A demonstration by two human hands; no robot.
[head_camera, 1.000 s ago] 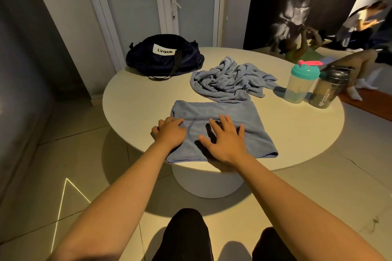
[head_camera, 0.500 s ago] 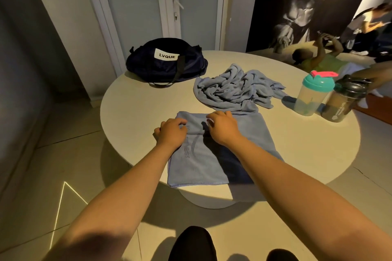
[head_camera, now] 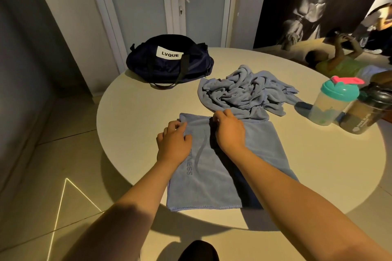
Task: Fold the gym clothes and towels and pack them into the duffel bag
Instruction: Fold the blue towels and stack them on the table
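Note:
A flat, folded blue towel (head_camera: pixel 214 178) with faint lettering lies on the round white table (head_camera: pixel 135 116), reaching its near edge. My left hand (head_camera: pixel 172 144) rests at the towel's far left corner, fingers curled onto the cloth. At the middle of the towel's far edge, my right hand (head_camera: pixel 230 131) pinches the cloth with curled fingers. A second blue towel (head_camera: pixel 244 91) lies crumpled just beyond. The dark navy duffel bag (head_camera: pixel 167 61) with a white label sits zipped at the table's far left.
Two shaker bottles stand at the table's right: a clear one with a teal lid (head_camera: pixel 333 101) and a dark one (head_camera: pixel 369 112). Doors and a large wall poster are behind the table. A person lies on the floor at the far right.
My right hand left its flat position near the towel's near edge and now curls at the far edge. My left hand shifted slightly toward the far corner. The view moved closer.

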